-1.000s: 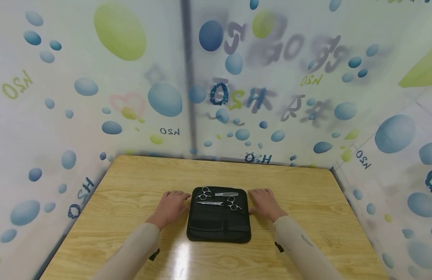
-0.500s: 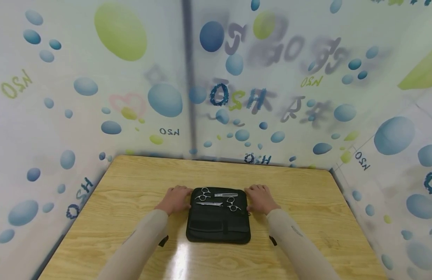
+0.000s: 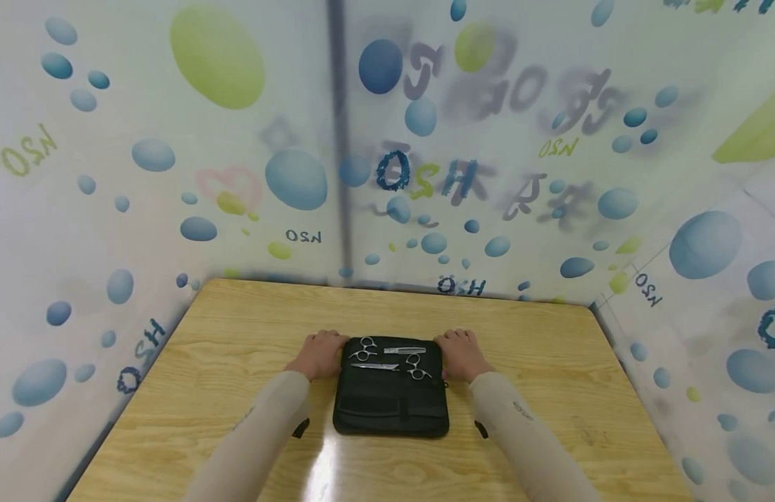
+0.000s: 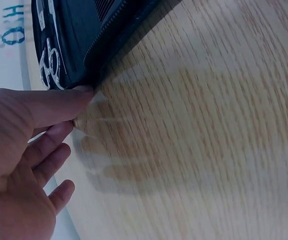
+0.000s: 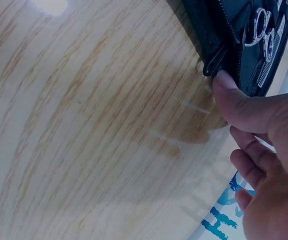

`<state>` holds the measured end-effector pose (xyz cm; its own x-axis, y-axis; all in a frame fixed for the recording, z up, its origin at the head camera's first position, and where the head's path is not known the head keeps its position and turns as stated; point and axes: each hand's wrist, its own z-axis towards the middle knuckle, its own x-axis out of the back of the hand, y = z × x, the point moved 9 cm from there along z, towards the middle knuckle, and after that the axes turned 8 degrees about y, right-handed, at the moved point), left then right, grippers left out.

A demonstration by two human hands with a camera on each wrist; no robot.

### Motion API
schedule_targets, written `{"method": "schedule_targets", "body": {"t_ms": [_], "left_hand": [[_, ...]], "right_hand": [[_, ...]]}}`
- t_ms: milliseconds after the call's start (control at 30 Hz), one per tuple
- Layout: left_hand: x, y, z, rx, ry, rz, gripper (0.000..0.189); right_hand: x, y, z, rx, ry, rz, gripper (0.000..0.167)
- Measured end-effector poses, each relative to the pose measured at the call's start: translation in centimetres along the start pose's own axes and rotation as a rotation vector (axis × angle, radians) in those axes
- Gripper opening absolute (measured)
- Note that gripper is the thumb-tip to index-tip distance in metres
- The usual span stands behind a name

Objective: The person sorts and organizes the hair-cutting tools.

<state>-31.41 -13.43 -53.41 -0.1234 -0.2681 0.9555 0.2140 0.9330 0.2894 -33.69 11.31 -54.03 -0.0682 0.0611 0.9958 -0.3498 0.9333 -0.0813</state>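
In the head view a black zippered scissors case (image 3: 390,397) lies flat on the wooden table. On its upper half sit thinning shears (image 3: 404,350), handles to the left, and hair-cutting scissors (image 3: 417,374), handles to the right. My left hand (image 3: 321,354) holds the case's far left corner. At the far right corner my right hand (image 3: 464,355) does the same. In the left wrist view the thumb (image 4: 66,105) touches the corner, with the other fingers bent behind. The right wrist view has the thumb (image 5: 239,102) against the case beside a zipper pull (image 5: 215,62).
The wooden table (image 3: 538,404) extends around the case on all sides. Behind it stands a pale wall (image 3: 287,104) printed with blue and green ovals and lettering. Further patterned walls close in the table's left and right sides.
Both hands have moved inward from beside the case to its far corners and now grip it there. The case and the scissors have stayed almost in place.
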Motion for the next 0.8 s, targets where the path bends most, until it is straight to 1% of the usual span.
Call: {"method": "schedule_targets", "body": {"t_ms": [233,500,667,800], "left_hand": [[-0.1,0.1,0.0,0.002,0.016,0.001,0.057],[-0.4,-0.4,0.5,0.024,0.030,-0.025,0.058],[-0.5,-0.8,0.7,0.032,0.052,-0.041,0.057],[-0.5,-1.0,0.8,0.044,0.070,-0.074,0.057]], "right_hand": [[-0.3,0.2,0.2,-0.040,0.004,0.050,0.068],[-0.1,0.4,0.2,-0.068,0.023,0.106,0.069],[0.0,0.6,0.1,-0.070,0.038,0.117,0.065],[-0.1,0.9,0.0,-0.076,0.052,0.131,0.061]]}}
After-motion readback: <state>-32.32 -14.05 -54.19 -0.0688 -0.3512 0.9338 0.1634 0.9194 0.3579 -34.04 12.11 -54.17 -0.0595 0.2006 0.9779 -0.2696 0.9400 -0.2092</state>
